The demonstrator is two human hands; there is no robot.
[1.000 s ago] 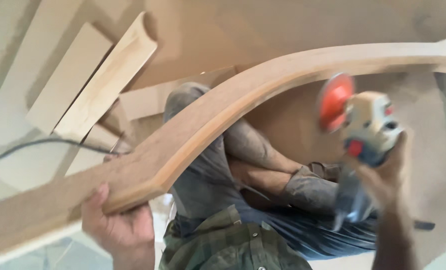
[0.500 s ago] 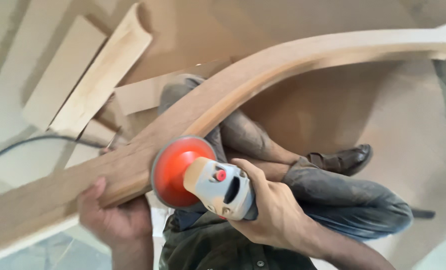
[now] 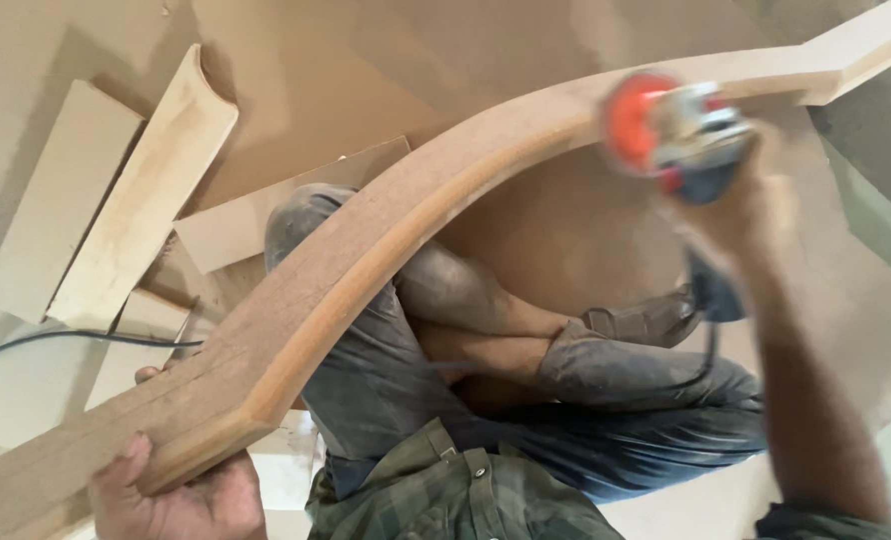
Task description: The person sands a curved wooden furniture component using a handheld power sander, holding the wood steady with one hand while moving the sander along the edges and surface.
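A long curved wooden piece (image 3: 396, 215) runs from the lower left to the upper right, across my crossed legs. My left hand (image 3: 181, 500) grips its lower edge near the bottom left. My right hand (image 3: 756, 205), blurred by motion, holds a grey power sander (image 3: 691, 135) with an orange disc (image 3: 628, 120). The disc is against the inner edge of the curve near its upper right end.
Pale wooden boards (image 3: 131, 195) lie on the dusty floor at the upper left, with a flat offcut (image 3: 266, 215) beside them. A black cable (image 3: 66, 338) crosses the floor at the left. My legs and a brown shoe (image 3: 646, 320) fill the middle.
My right hand has swept the sander from the lower middle of the curve up to its upper right end. The left hand keeps its hold on the wood.
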